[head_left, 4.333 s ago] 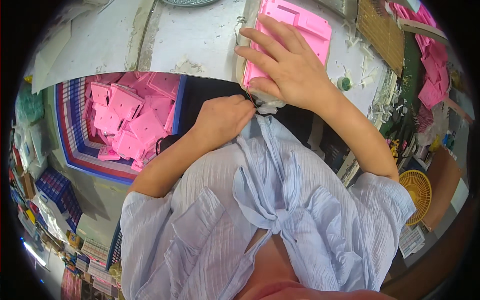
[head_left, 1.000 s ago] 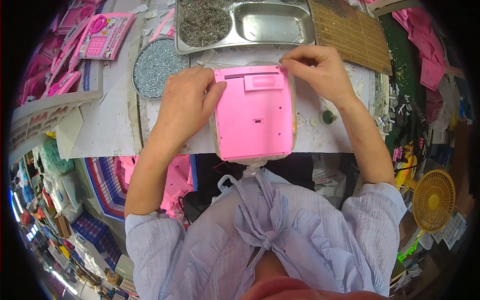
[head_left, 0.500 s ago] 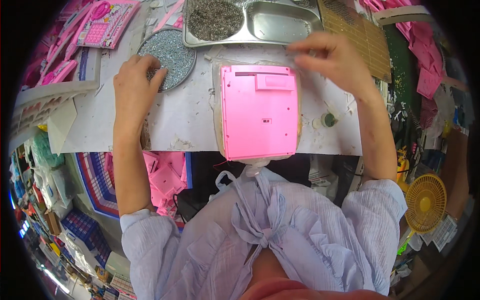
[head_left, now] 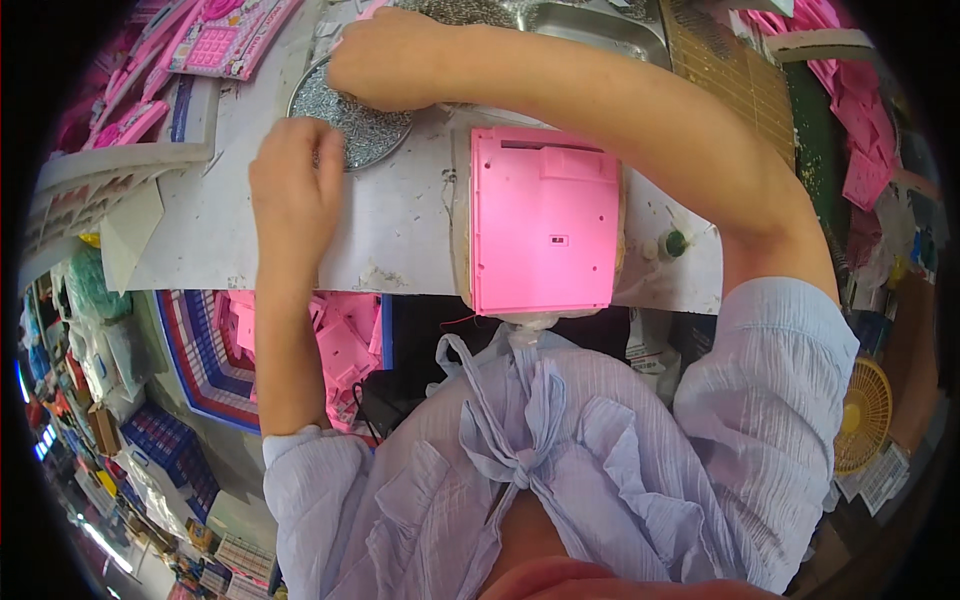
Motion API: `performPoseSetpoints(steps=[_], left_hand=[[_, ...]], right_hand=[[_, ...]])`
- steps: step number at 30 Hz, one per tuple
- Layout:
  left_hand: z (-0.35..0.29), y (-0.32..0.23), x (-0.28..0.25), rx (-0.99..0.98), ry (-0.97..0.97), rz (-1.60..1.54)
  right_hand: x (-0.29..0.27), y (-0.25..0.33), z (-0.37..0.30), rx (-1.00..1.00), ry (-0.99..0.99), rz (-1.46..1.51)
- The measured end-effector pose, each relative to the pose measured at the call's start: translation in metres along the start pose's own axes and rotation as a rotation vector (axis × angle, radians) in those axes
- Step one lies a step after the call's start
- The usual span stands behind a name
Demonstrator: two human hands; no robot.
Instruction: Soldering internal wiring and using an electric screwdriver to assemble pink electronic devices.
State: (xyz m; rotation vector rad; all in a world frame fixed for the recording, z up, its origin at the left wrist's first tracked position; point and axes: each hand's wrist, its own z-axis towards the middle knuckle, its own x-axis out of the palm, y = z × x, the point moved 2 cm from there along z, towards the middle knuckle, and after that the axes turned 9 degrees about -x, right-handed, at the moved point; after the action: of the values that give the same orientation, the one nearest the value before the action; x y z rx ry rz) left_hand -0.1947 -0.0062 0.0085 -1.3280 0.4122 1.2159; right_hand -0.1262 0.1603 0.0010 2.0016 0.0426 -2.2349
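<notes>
A round metal dish [head_left: 366, 150] full of small silvery screws lies at the far left of the work table. My left hand [head_left: 296, 180] is at its near left rim, fingers curled in toward the thumb; whatever they may hold is hidden. My right arm reaches across the table, and my right hand [head_left: 385, 60] is over the far part of the dish, its fingers hidden beneath it. A flat pink plastic housing [head_left: 545, 230] lies in front of me on a padded, plastic-wrapped support [head_left: 462, 240], with neither hand touching it. It has small holes and a raised block near its far edge.
Behind the right forearm is a steel compartment tray [head_left: 590, 30] with darker screws in one part. A small green-topped container [head_left: 675, 243] stands right of the housing. Pink printed panels [head_left: 225, 45] are at far left; a crate [head_left: 215, 370] of pink parts sits below the table edge.
My right hand has swung left from near the steel tray to the screw dish. My left hand has drawn back slightly from the screws to the dish's near rim.
</notes>
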Motion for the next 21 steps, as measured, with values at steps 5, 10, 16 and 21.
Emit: performPoseSetpoints(steps=[5,10,16,21], left_hand=[[-0.027,-0.1,0.013,0.299,0.142,-0.278],[-0.023,-0.145,0.048,0.455,0.243,-0.25],[-0.022,-0.157,0.066,0.596,0.242,-0.095],[-0.023,-0.163,0.056,0.603,0.269,0.021]], right_hand=[[-0.067,0.008,-0.041,0.2,-0.14,0.046],[-0.114,0.033,-0.192,0.337,-0.536,0.307],[-0.108,0.081,-0.29,0.593,-0.603,0.36],[-0.092,0.102,-0.298,0.548,-0.596,0.363]])
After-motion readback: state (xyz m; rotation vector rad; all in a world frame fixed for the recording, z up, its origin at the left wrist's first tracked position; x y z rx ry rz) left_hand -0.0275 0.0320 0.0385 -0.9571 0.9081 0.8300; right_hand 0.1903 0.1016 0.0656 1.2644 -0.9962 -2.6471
